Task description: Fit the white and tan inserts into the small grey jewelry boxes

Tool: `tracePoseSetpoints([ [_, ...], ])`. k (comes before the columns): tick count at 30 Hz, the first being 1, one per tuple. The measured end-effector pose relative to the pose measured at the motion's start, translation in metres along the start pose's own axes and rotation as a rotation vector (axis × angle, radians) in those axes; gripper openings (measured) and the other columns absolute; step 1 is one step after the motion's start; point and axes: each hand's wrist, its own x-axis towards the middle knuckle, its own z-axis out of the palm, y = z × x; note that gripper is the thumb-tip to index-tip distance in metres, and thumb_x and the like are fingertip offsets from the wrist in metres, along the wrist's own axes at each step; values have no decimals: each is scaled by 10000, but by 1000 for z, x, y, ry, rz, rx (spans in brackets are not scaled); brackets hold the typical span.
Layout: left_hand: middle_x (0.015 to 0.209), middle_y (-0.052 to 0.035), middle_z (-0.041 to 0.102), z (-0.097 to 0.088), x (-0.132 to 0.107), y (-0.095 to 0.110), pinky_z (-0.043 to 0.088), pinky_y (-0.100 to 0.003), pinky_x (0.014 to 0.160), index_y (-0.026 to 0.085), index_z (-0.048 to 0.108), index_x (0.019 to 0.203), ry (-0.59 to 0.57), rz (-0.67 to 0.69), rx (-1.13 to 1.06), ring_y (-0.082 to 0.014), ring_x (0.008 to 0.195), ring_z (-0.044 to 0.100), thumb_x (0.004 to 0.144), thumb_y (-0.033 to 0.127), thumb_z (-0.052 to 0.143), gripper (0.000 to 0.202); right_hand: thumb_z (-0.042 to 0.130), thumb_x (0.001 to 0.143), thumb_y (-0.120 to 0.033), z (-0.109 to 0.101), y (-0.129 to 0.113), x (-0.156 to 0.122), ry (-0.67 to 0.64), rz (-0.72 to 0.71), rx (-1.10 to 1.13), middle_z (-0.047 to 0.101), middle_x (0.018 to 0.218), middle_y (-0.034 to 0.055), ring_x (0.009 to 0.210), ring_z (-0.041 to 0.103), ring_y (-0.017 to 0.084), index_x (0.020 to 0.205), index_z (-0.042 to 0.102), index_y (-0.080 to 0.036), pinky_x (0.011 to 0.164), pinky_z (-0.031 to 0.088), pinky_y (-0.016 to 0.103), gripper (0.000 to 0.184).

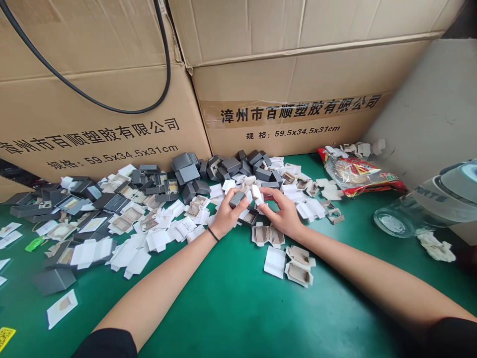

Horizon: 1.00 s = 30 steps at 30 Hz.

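My left hand is closed around a small dark grey box, gripped between thumb and fingers. My right hand pinches a small white folded card insert right next to that box. Both hands hover over the green table, at the near edge of a pile of grey boxes and white card inserts. A thin black band circles my left wrist. A few flat inserts lie just below my right forearm.
Two big cardboard cartons with printed lettering stand against the back of the table, a black cable hanging over the left one. A red snack bag and a clear jug lie at the right, with crumpled tissue.
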Motion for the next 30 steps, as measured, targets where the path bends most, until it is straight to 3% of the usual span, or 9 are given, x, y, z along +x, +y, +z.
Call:
tracePoseSetpoints([
  [7,830,-12,461,1,-2,-1,401,-257,697,188,434,907,-8,47,119,-137,732,451,758,635,480,474,567,834,-368,1,2,-1,-107,-33,8,610,1088,82,899,595,196,1177,495,-212,804,517,349,384],
  [12,874,-28,455,2,-4,-2,404,-262,658,189,413,991,-26,39,165,-152,747,455,734,705,411,577,576,827,-387,2,2,-1,-96,-49,-16,616,1076,82,850,595,187,1163,500,-211,765,520,334,386],
  [19,896,-35,470,5,-5,-2,402,-271,653,191,390,1004,-53,52,245,-152,742,467,715,725,404,607,589,817,-409,1,4,-1,-167,-31,41,612,1087,84,908,597,200,1212,469,-215,804,515,348,456],
  [30,893,-29,513,6,-7,-4,418,-276,680,204,397,991,25,21,251,-154,768,507,759,676,420,527,585,812,-433,1,2,1,-228,-79,-23,610,1101,97,951,602,216,1234,455,-221,783,522,348,490],
])
